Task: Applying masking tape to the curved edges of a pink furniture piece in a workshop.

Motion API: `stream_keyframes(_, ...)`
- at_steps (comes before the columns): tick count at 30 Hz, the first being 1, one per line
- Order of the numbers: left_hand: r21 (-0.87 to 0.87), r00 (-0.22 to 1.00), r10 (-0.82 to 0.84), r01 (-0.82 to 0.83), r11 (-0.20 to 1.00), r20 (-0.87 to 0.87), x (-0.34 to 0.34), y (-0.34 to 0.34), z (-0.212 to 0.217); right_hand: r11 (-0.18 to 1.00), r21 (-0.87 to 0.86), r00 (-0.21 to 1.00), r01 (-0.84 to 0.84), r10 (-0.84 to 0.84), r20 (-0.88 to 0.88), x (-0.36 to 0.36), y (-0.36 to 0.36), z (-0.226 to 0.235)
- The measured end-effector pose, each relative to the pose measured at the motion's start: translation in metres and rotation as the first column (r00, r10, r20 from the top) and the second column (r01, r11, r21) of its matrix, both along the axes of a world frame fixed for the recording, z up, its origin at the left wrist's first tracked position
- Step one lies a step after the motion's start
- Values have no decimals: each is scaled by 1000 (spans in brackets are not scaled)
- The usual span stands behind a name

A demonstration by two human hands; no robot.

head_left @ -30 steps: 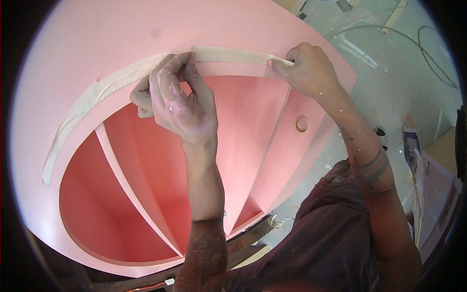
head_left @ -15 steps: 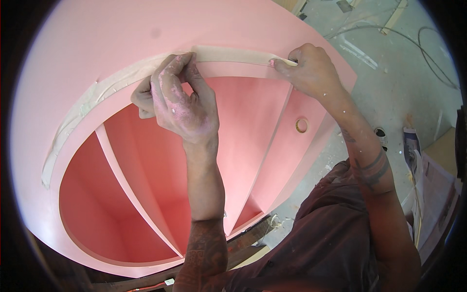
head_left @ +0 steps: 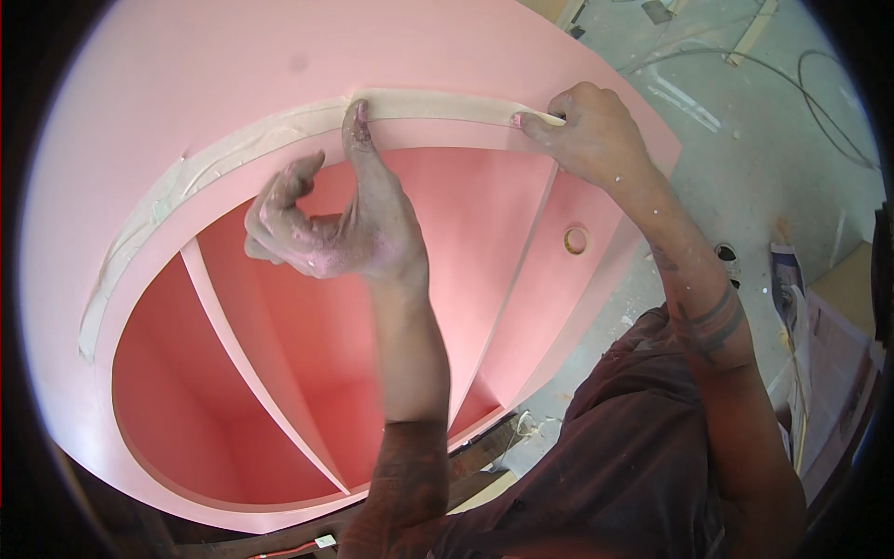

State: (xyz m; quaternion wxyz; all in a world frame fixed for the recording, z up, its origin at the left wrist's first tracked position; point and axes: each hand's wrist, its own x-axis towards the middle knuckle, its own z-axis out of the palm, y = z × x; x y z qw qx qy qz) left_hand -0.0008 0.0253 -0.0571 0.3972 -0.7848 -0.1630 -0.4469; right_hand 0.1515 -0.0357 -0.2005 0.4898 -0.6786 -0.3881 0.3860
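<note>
Along the far edge of the opening, in the head view: pale tape, laid in a long curve on the pink shell. On the left, wrinkled and bent down around the rim; toward the right, smoother and drawn straight as far as the right hand. At the middle of that curve, the left hand, with thumb raised straight and its tip at the tape, seemingly against it. Fingers loosely curled, set apart from the thumb to the left, over the opening; nothing pinched between. To the right, the right hand, closed, gripping the tape's right end between thumb and curled forefinger, close to the shell's far right edge. Cannot tell whether more tape is tucked inside the palm.

Within the opening, a curved left divider and a straighter right divider, both slanting from far to near; right of the latter, a round hole in a pink panel. At the near right, the wearer's dark clothes. Beyond, to the far right, a grey floor with a thin cable and a pale strip; nearer, beside the right forearm, part of a shoe and a crumpled sheet.
</note>
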Motion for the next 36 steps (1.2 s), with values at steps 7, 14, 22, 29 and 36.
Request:
stream_keyframes(7,-491,850,181,102,865,494,13,-15,-51,999,22,999,34,-35,31,-2,2,-11)
stream_keyframes(14,-638,751,36,534,555,659,24,-17,-56,998,-62,1000,-11,9,-27,-1,1,-8)
stream_keyframes(22,-704,688,162,665,250,708,22,-14,-33,998,26,997,60,-58,-57,-6,-6,-16)
stream_keyframes(29,-728,727,143,610,313,672,20,-12,-37,997,40,993,62,-57,-106,-5,-14,-27)
stream_keyframes(36,-701,739,73,597,390,670,26,-12,-44,995,56,985,86,-76,-154,2,-14,-21)
